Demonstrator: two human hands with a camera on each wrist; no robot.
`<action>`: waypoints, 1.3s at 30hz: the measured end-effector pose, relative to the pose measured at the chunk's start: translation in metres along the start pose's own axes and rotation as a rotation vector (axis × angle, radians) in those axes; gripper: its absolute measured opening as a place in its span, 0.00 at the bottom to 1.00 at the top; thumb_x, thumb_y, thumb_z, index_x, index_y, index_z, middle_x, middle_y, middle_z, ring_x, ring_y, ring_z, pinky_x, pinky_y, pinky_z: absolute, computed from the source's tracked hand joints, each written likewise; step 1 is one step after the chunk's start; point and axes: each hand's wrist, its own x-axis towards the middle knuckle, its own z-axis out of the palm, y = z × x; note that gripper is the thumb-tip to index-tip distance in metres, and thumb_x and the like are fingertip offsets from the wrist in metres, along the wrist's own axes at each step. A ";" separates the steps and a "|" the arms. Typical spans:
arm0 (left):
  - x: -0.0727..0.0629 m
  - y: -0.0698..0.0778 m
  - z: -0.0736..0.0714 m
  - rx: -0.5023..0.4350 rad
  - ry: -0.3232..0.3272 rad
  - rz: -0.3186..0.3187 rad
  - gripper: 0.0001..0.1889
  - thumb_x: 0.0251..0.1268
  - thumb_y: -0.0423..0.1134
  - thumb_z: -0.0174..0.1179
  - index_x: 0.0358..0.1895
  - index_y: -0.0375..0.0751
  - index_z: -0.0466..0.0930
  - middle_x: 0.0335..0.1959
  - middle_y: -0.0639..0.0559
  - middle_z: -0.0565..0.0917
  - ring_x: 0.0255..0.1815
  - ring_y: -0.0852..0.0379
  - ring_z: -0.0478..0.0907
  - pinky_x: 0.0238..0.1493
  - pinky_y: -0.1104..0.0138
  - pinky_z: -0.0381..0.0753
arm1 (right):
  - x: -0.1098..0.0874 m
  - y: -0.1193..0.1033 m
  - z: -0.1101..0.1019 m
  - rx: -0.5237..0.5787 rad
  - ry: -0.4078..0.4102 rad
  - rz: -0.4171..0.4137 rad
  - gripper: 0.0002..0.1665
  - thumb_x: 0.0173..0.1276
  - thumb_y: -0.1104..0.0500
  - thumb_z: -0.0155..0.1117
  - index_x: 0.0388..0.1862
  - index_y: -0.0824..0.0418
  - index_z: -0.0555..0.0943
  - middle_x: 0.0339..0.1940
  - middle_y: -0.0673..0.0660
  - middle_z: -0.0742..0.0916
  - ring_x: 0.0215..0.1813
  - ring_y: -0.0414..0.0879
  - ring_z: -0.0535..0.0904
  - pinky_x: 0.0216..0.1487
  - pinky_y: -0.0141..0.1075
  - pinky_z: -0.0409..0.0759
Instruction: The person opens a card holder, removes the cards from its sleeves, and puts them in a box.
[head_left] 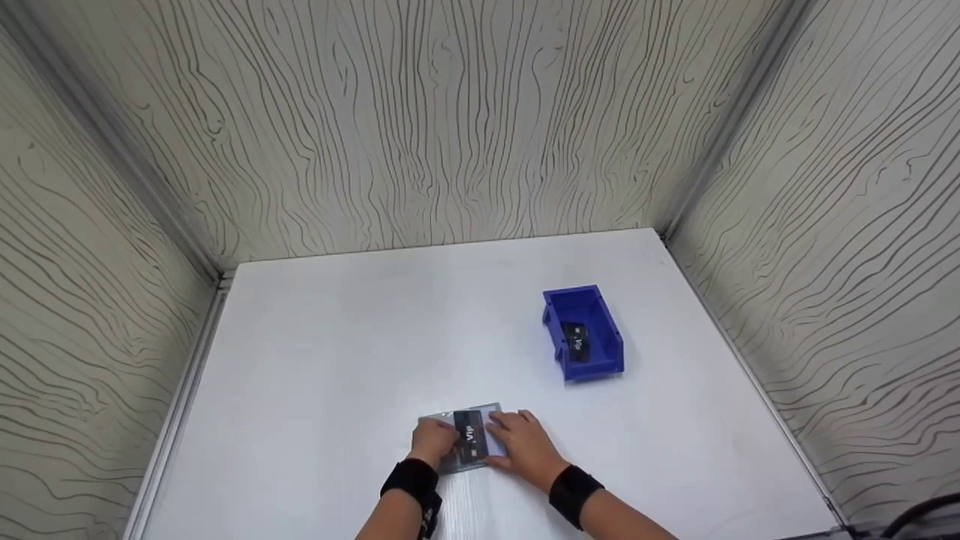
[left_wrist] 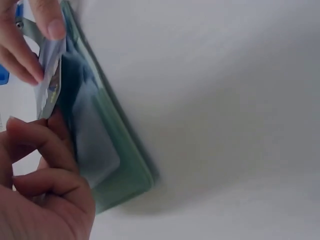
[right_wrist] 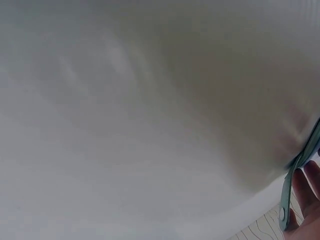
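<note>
A green card holder (left_wrist: 131, 172) with clear sleeves lies at the table's front, spread between both hands in the head view. A black card marked "Vip" (head_left: 471, 435) lies over its sleeves. My left hand (head_left: 433, 441), its fingers curled, pinches the card's left edge; the left wrist view shows those fingers (left_wrist: 55, 145) at the lower end of the lifted sleeve. My right hand (head_left: 525, 446) grips the holder's right side, thumb near the front edge. In the right wrist view, the holder's snap strap (right_wrist: 285, 205) hangs beside the right fingers.
A blue bin (head_left: 606, 330) stands farther back on the right, with another black "Vip" card (head_left: 576, 343) leaning inside it. The white tabletop (head_left: 337, 352) is bounded by wood-patterned panels (head_left: 420, 127) at the back and sides.
</note>
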 end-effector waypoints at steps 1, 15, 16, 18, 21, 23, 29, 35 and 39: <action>0.000 -0.001 -0.003 -0.009 -0.001 0.002 0.05 0.50 0.28 0.60 0.29 0.28 0.83 0.22 0.47 0.82 0.22 0.57 0.76 0.24 0.68 0.74 | 0.000 0.000 0.000 -0.003 0.009 -0.001 0.37 0.57 0.33 0.65 0.57 0.55 0.81 0.60 0.54 0.81 0.58 0.48 0.78 0.60 0.45 0.72; 0.000 -0.009 -0.012 -0.441 -0.118 -0.110 0.11 0.61 0.28 0.58 0.43 0.22 0.78 0.27 0.52 0.79 0.22 0.64 0.72 0.27 0.74 0.75 | -0.001 -0.005 -0.007 0.127 0.048 0.077 0.45 0.51 0.38 0.72 0.63 0.59 0.73 0.63 0.60 0.77 0.63 0.53 0.74 0.62 0.47 0.70; 0.000 -0.009 -0.010 -0.450 -0.117 -0.104 0.11 0.61 0.29 0.59 0.43 0.22 0.78 0.26 0.53 0.78 0.21 0.64 0.72 0.27 0.74 0.74 | 0.000 -0.006 -0.009 0.137 0.079 0.076 0.47 0.50 0.39 0.74 0.65 0.58 0.71 0.64 0.60 0.76 0.64 0.53 0.73 0.62 0.48 0.71; 0.000 -0.008 -0.007 -0.463 -0.115 -0.083 0.12 0.60 0.30 0.59 0.42 0.23 0.79 0.24 0.54 0.77 0.21 0.64 0.72 0.27 0.73 0.74 | 0.001 -0.009 -0.011 0.144 0.168 0.034 0.48 0.46 0.42 0.77 0.64 0.57 0.70 0.64 0.59 0.75 0.64 0.53 0.72 0.61 0.48 0.72; 0.000 -0.006 -0.003 -0.474 -0.116 -0.065 0.12 0.59 0.33 0.61 0.41 0.25 0.81 0.23 0.55 0.77 0.21 0.63 0.72 0.28 0.72 0.73 | 0.005 -0.012 -0.014 0.115 0.290 -0.093 0.41 0.45 0.50 0.79 0.60 0.57 0.74 0.62 0.57 0.77 0.62 0.51 0.74 0.59 0.45 0.74; 0.000 -0.005 0.000 -0.479 -0.130 -0.060 0.13 0.59 0.34 0.61 0.41 0.26 0.82 0.25 0.56 0.79 0.25 0.61 0.74 0.31 0.70 0.75 | 0.007 -0.014 -0.014 0.103 0.357 -0.177 0.33 0.48 0.56 0.77 0.55 0.58 0.79 0.59 0.56 0.80 0.60 0.49 0.76 0.57 0.43 0.75; 0.000 -0.001 0.006 -0.498 -0.199 -0.042 0.15 0.61 0.39 0.62 0.43 0.30 0.84 0.29 0.53 0.86 0.31 0.58 0.79 0.35 0.68 0.78 | 0.009 -0.010 -0.017 0.109 0.454 -0.232 0.20 0.56 0.65 0.71 0.49 0.59 0.85 0.51 0.52 0.86 0.53 0.44 0.81 0.52 0.38 0.80; 0.004 -0.008 0.001 -0.401 -0.099 0.097 0.14 0.65 0.35 0.59 0.45 0.25 0.81 0.31 0.43 0.86 0.30 0.55 0.82 0.32 0.67 0.82 | 0.009 0.007 -0.021 0.049 0.510 -0.180 0.20 0.55 0.66 0.68 0.49 0.60 0.85 0.51 0.53 0.86 0.52 0.46 0.81 0.51 0.40 0.80; 0.005 -0.014 -0.005 -0.158 0.061 0.177 0.11 0.62 0.34 0.59 0.44 0.33 0.83 0.33 0.47 0.85 0.34 0.54 0.82 0.36 0.64 0.81 | 0.007 0.021 -0.026 0.051 0.533 -0.128 0.21 0.57 0.67 0.67 0.52 0.60 0.84 0.51 0.54 0.84 0.51 0.49 0.80 0.51 0.44 0.79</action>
